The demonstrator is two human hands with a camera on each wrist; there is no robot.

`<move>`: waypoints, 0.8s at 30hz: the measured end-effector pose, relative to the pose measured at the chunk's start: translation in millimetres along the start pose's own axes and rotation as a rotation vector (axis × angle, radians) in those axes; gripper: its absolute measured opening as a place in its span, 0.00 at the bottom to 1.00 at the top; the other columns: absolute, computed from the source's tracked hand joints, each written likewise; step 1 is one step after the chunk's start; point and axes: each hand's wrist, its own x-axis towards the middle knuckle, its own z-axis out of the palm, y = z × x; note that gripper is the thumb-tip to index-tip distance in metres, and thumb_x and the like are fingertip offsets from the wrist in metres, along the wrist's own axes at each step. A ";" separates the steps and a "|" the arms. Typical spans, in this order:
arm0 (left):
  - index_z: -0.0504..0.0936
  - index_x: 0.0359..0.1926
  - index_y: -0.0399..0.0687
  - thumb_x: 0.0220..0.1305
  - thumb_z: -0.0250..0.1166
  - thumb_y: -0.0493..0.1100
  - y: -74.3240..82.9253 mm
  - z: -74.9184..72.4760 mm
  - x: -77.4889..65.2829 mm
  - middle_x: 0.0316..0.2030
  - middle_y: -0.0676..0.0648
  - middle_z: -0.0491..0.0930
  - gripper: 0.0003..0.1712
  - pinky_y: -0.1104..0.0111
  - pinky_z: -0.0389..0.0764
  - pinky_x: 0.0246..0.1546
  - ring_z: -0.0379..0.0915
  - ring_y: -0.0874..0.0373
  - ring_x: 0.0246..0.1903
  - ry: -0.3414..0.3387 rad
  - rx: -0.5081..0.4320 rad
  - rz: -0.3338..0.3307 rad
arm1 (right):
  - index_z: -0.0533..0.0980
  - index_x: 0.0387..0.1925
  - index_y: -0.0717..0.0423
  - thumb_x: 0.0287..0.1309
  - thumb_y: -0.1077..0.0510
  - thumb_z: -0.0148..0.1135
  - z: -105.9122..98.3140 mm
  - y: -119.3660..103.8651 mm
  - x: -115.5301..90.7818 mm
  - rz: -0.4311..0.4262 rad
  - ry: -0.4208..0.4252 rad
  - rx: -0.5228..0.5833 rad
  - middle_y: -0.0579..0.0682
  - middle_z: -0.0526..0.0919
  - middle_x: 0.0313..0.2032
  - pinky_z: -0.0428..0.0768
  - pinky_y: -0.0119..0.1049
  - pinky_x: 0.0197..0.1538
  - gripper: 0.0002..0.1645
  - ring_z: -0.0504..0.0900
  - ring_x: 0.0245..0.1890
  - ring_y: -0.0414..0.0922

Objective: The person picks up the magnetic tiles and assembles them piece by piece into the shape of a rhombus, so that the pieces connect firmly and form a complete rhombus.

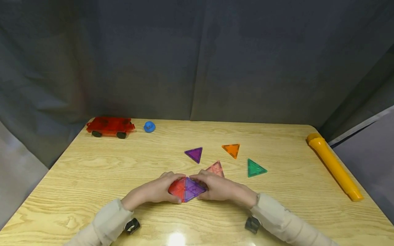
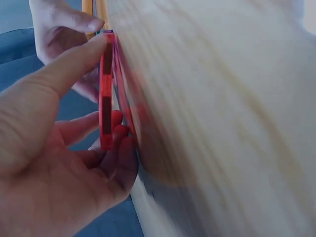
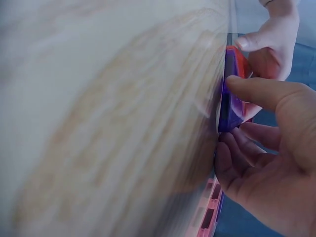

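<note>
Between thumb and fingers, my left hand (image 1: 160, 188) grips a see-through red triangular magnetic tile (image 1: 179, 188). My right hand (image 1: 220, 187) pinches a see-through purple triangular magnetic tile (image 1: 192, 189) by its right-hand corner. In the head view the two tiles meet along one straight side. The left wrist view shows the red tile (image 2: 106, 94) edge-on, close over the table. From the right wrist, the purple tile (image 3: 227, 101) stands in front of the red one. A pink triangular tile (image 1: 217, 168) lies just beyond the right hand, partly hidden by it.
Farther back on the wooden table (image 1: 92, 184) lie a purple triangle (image 1: 195, 154), an orange triangle (image 1: 232, 150) and a green triangle (image 1: 255, 168). A red toy car (image 1: 110, 126) and a blue toy (image 1: 149, 126) sit at the back left. A yellow tube (image 1: 335, 165) lies along the right edge.
</note>
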 end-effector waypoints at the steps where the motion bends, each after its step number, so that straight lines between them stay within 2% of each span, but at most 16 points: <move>1: 0.62 0.69 0.42 0.56 0.71 0.48 -1.8 -0.5 -0.7 0.55 0.42 0.69 0.44 0.53 0.71 0.52 0.65 0.50 0.53 -0.004 -0.002 0.003 | 0.67 0.64 0.61 0.55 0.57 0.68 -0.1 -0.1 -0.3 0.002 -0.002 0.002 0.46 0.73 0.41 0.70 0.26 0.35 0.37 0.68 0.33 0.36; 5: 0.61 0.69 0.40 0.55 0.71 0.44 -10.2 -3.5 -4.3 0.57 0.39 0.70 0.44 0.51 0.70 0.55 0.67 0.46 0.55 0.006 -0.040 0.011 | 0.69 0.63 0.61 0.56 0.59 0.66 0.0 0.2 -0.3 -0.001 -0.010 0.004 0.45 0.71 0.36 0.66 0.26 0.32 0.33 0.66 0.31 0.36; 9: 0.65 0.64 0.36 0.53 0.73 0.42 -14.5 -6.6 -8.7 0.52 0.39 0.74 0.40 0.51 0.70 0.55 0.71 0.46 0.53 0.042 -0.122 0.014 | 0.70 0.62 0.60 0.57 0.58 0.66 0.4 0.6 0.5 -0.024 -0.016 -0.005 0.43 0.71 0.34 0.65 0.26 0.32 0.31 0.64 0.31 0.35; 12: 0.71 0.58 0.34 0.51 0.74 0.42 -14.3 -7.8 -11.9 0.45 0.43 0.77 0.35 0.56 0.74 0.49 0.73 0.51 0.46 0.057 -0.146 0.011 | 0.72 0.61 0.59 0.57 0.58 0.66 1.5 -0.5 1.5 -0.041 -0.026 -0.015 0.42 0.71 0.33 0.64 0.25 0.32 0.30 0.63 0.30 0.34; 15: 0.74 0.54 0.34 0.50 0.75 0.43 -12.9 -8.2 -15.0 0.42 0.46 0.78 0.32 0.59 0.76 0.46 0.73 0.54 0.43 0.050 -0.149 0.012 | 0.73 0.60 0.59 0.57 0.58 0.65 3.0 -2.9 2.7 -0.044 -0.041 -0.007 0.41 0.70 0.31 0.64 0.24 0.31 0.29 0.63 0.28 0.33; 20: 0.75 0.55 0.36 0.50 0.75 0.45 -11.8 -8.8 -20.1 0.44 0.46 0.78 0.32 0.58 0.76 0.45 0.73 0.54 0.44 0.051 -0.160 0.013 | 0.74 0.59 0.59 0.57 0.59 0.65 5.6 -5.6 5.2 -0.042 -0.059 0.021 0.41 0.70 0.31 0.66 0.24 0.31 0.27 0.64 0.27 0.32; 24: 0.75 0.56 0.36 0.51 0.74 0.45 -11.7 -9.1 -22.4 0.44 0.45 0.78 0.33 0.66 0.77 0.38 0.73 0.56 0.39 0.059 -0.199 0.012 | 0.73 0.59 0.60 0.57 0.59 0.65 6.1 -7.0 5.8 -0.040 -0.071 0.032 0.41 0.70 0.30 0.67 0.23 0.30 0.27 0.65 0.27 0.33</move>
